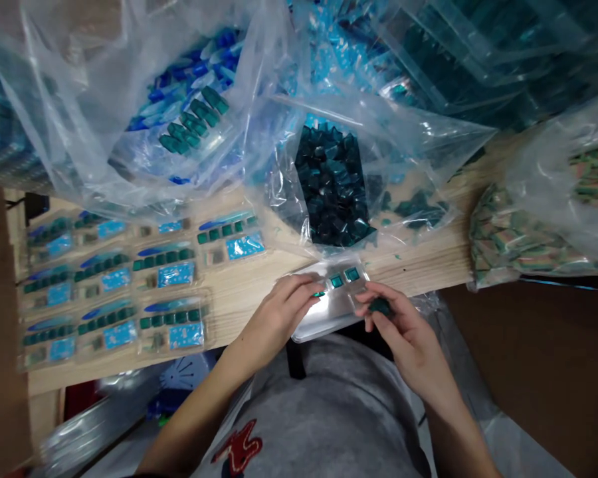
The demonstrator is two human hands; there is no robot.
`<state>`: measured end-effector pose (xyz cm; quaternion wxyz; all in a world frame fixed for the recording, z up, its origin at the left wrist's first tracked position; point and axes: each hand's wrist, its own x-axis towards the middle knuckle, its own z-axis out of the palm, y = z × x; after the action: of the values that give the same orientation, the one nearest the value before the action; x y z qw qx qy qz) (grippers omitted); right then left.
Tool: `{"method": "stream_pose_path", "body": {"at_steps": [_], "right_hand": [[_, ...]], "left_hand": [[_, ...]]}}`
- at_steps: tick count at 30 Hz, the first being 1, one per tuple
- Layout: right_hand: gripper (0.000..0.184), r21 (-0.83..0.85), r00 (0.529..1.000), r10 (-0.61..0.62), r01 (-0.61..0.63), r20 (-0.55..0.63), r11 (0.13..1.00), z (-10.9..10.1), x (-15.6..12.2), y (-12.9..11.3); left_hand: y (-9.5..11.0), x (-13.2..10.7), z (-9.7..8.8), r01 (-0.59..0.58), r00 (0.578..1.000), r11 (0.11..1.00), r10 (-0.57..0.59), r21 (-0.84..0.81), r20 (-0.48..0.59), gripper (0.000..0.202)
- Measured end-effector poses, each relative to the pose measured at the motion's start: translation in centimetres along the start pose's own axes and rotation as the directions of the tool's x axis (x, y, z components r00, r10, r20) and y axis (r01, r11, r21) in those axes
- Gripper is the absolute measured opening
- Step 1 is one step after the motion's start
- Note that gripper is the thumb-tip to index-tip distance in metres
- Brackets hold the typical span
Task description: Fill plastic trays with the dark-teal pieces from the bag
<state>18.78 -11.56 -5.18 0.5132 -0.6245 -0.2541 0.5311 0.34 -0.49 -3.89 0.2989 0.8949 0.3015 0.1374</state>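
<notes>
A clear plastic blister tray (329,312) lies at the near edge of the wooden table (428,259), with two teal square pieces (343,277) seated in its top row. My left hand (284,312) rests on the tray's left side, fingertips pinched on a small teal piece at the row's left end. My right hand (398,332) is curled at the tray's right side, holding several dark teal pieces (379,306) in its fingers. Just beyond the tray, an open clear bag (284,186) holds a heap of dark teal pieces (333,186).
Filled blister packs (119,279) with teal rows and blue inserts lie in a grid at the table's left. Clear bags of blue and teal parts (189,113) crowd the back. A bag of green-and-brown pieces (518,239) sits at the right. Brown cardboard (538,352) is at lower right.
</notes>
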Motion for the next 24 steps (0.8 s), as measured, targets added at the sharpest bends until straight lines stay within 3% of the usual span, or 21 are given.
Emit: {"method": "stream_pose_path", "body": {"at_steps": [6,11,15,18,20,24], "right_hand": [[0.017,0.173,1.0,0.019,-0.02,0.008,0.985,0.3,0.5,1.0],[0.023,0.232,0.995,0.091,-0.096,0.033,0.968,0.4,0.4,0.9],[0.027,0.281,0.987,0.092,-0.126,0.131,0.951,1.2,-0.1,-0.1],[0.025,0.329,0.985,0.026,-0.082,0.17,0.941,2.2,-0.3,-1.0],[0.02,0.326,0.984,-0.02,-0.039,0.175,0.945,2.7,-0.3,-1.4],[0.011,0.167,0.982,-0.052,0.022,0.18,0.986,3.4,-0.3,-1.8]], "left_hand": [[-0.1,0.8,1.3,-0.091,0.994,0.989,0.097,0.119,-0.043,0.018],[-0.7,0.6,2.1,-0.124,0.988,0.979,0.138,0.161,-0.075,0.018],[0.2,-0.3,1.4,0.013,0.995,0.998,-0.02,-0.068,-0.098,0.028],[1.5,-1.1,0.6,0.071,0.991,0.944,-0.103,-0.321,-0.084,0.034],[2.2,-1.5,0.1,0.09,0.988,0.92,-0.13,-0.382,-0.081,0.033],[2.5,-2.0,-0.2,0.079,0.974,0.906,-0.159,-0.416,-0.161,0.022]]}}
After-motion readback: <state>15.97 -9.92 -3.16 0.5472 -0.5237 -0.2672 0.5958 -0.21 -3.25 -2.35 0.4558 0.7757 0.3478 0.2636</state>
